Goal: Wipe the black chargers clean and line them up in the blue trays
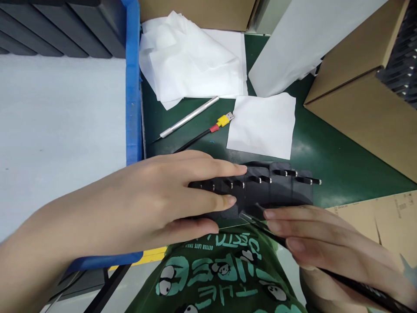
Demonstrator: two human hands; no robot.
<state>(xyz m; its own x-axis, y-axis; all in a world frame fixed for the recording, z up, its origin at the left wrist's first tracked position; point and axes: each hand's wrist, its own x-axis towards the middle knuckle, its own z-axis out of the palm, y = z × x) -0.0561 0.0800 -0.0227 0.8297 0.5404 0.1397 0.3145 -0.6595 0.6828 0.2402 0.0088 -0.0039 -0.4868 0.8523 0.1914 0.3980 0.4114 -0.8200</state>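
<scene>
A row of black power adapters (pixel 257 189) with two-pin plugs pointing up lies at the table's front edge. My left hand (pixel 163 191) is laid over the left part of this row, its fingers stretched and apart, with fingertips resting on the adapters. Pinched between the fingers of my right hand (pixel 325 243) is a slim black pair of tweezers (pixel 275 238). Its thin tip is at the lower edge of the adapters, near the middle of the row. The palm side of my left hand is hidden.
A blue-rimmed tray (pixel 133 87) holds black blocks at left. Behind the adapters lie a craft knife (pixel 189 117), a yellow USB plug (pixel 224 119), a white sheet (pixel 262 126) and piled white sheets (pixel 195 61). A cardboard box (pixel 365 113) stands at right.
</scene>
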